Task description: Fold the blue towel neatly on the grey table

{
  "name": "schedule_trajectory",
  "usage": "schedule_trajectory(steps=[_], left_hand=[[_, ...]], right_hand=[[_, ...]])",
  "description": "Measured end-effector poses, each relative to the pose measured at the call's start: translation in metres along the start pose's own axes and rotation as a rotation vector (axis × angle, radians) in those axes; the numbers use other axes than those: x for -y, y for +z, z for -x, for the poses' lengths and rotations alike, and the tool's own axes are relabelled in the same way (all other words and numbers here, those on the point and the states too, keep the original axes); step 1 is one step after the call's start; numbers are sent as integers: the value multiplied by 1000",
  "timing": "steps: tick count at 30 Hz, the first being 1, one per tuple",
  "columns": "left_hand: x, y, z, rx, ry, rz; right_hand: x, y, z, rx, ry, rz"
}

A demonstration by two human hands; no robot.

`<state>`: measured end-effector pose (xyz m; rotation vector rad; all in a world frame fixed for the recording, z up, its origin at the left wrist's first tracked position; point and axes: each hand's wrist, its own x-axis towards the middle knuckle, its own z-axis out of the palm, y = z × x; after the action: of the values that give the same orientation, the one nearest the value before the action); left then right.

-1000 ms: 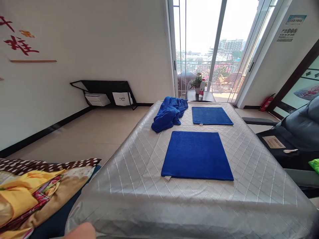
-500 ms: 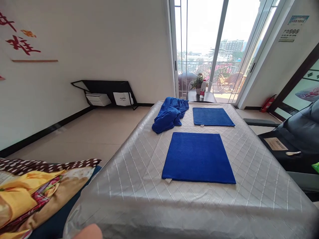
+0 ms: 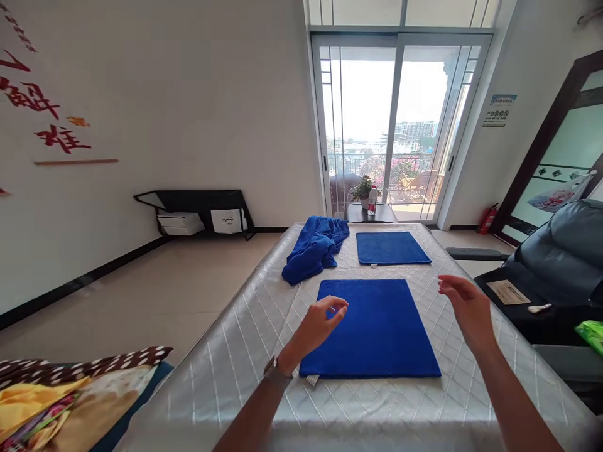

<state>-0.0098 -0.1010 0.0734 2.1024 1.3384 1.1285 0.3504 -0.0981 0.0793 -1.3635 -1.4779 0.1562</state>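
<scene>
A blue cloth [image 3: 377,333] lies flat on the silvery quilted cover [image 3: 235,376], a white tag at its near left corner. Over its left side is my left hand [image 3: 320,323], fingers curved and apart, holding nothing, with a band on the wrist. My right hand [image 3: 466,307] is to the right of the cloth, fingers bent with a gap from the thumb, also without anything in it. Farther back, a second flat blue cloth [image 3: 393,248] lies beside a crumpled blue cloth [image 3: 315,248].
A small table with a plant [image 3: 362,189] and a bottle [image 3: 372,201] stands beyond the far edge. Folded bedding [image 3: 94,408] is at the lower left. A dark armchair [image 3: 560,251] is at the right, a black rack [image 3: 202,210] by the wall.
Both hands and forearms have come into view over the covered surface; before, only a bit of skin showed at the bottom edge. The view has tilted up. The cloths look unchanged.
</scene>
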Motion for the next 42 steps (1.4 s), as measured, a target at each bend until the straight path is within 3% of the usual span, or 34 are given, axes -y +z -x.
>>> schedule_trajectory(steps=[3,5,8,12,17,24,32,35,42], left_hand=[[8,50,-25,202,103,-181],[8,86,-40,253,159,-264],[4,132,-61,272,204,-309],[8,169,-83,261,218,-332],[33,190,-90,209,165,-376],[42,198,-86,201,155,-426],[50,193,-87,207,39,-499],[64,172,-90,227,-49,-542],[126,90,-82,175,-282,-694]], right_hand=[[-7,55,-21,141,22,31],[-14,89,-29,310,10,165],[-32,123,-30,399,-22,260],[-67,141,-23,457,-17,398],[-102,149,-20,544,-19,608],[-110,155,-21,576,-152,611],[-105,154,-22,649,-41,640],[-99,154,-23,656,-4,663],[-95,154,-22,655,43,661]])
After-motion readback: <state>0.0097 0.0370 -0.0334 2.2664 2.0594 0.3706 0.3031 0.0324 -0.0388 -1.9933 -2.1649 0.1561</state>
